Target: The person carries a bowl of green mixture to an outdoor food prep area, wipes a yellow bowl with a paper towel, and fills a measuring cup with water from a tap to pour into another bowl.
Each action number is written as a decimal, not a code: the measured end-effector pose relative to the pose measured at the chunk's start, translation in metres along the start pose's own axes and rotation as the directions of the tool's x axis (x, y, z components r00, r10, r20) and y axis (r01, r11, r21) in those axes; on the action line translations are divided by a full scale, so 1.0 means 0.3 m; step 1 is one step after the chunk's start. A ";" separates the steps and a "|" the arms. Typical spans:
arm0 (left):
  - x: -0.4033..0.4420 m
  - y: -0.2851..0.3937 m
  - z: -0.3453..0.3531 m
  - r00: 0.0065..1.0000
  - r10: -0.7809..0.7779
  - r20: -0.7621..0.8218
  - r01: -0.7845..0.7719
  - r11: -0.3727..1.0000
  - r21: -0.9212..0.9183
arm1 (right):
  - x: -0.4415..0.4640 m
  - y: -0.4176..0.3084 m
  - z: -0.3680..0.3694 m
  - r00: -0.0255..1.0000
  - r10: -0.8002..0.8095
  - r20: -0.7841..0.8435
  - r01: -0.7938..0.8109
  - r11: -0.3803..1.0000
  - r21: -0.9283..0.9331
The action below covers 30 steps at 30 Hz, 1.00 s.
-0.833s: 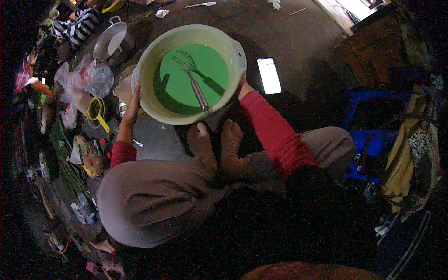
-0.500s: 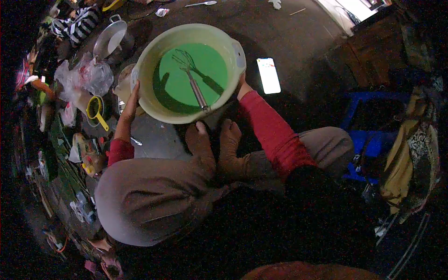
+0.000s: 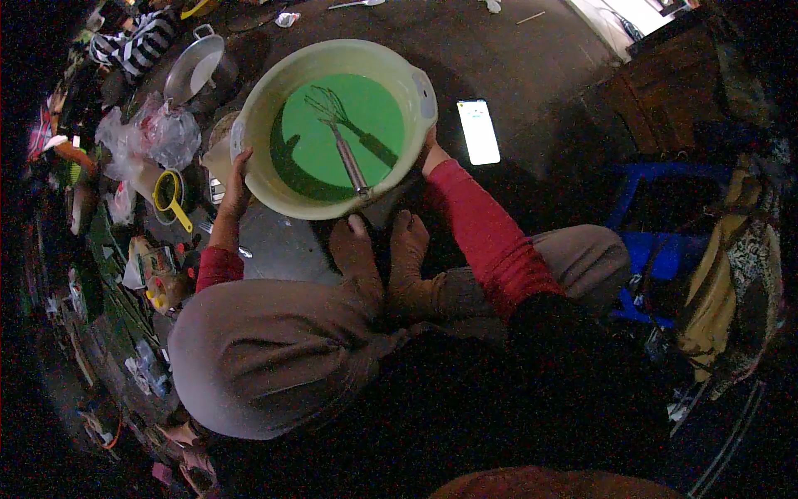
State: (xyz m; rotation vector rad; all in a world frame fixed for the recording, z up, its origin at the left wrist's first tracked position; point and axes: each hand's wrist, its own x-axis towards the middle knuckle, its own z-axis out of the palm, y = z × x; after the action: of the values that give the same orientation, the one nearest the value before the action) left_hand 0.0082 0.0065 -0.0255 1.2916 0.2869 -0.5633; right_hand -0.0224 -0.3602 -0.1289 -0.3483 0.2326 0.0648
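A large pale basin (image 3: 259, 170) with green liquid (image 3: 307, 150) in it is tilted a little above my feet. A metal whisk (image 3: 350, 158) leans inside, its wires in the liquid and its handle end on the near rim. My left hand (image 3: 238, 185) grips the basin's left side, thumb at the rim. On the right side my right hand (image 3: 432, 153) holds the basin near its handle; most of its fingers are hidden beneath. A lit phone (image 3: 479, 133) lies on the floor to the right of the basin.
A metal pan (image 3: 195, 71), clear plastic bags (image 3: 170, 137) and a yellow strainer (image 3: 169, 193) lie on the left. A fork is beside my left wrist. On the right stands a blue stool (image 3: 657, 254) with cloth beside it. A white spoon lies at the top.
The basin with the whisk has shifted very slightly up and left in view, both hands still on it. My left hand has moved slightly down along the basin's side.
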 end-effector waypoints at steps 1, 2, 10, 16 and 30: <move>0.004 -0.004 -0.002 0.999 -0.036 0.005 0.036 0.999 -0.037 | 0.010 0.001 -0.041 1.000 0.003 0.000 -0.003 1.000 0.001; -0.010 0.001 0.009 0.999 -0.037 0.005 0.037 0.999 -0.036 | 0.007 0.000 -0.045 1.000 0.000 -0.002 0.000 1.000 0.003; -0.048 0.012 0.045 0.998 -0.002 -0.062 0.004 0.999 0.043 | -0.004 0.000 -0.045 1.000 0.004 0.009 -0.004 1.000 0.014; -0.028 0.004 0.041 0.995 -0.007 -0.099 0.011 0.999 0.038 | -0.011 -0.004 -0.049 1.000 0.012 0.010 -0.012 1.000 0.018; -0.061 0.022 0.072 0.996 0.036 -0.079 -0.033 0.998 0.044 | -0.024 -0.006 -0.046 1.000 0.012 0.004 -0.012 1.000 0.002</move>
State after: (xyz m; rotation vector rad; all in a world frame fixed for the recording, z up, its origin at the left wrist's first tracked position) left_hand -0.0056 -0.0088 -0.0051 1.3598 0.3191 -0.4915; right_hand -0.0321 -0.3669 -0.1393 -0.3449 0.2308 0.0771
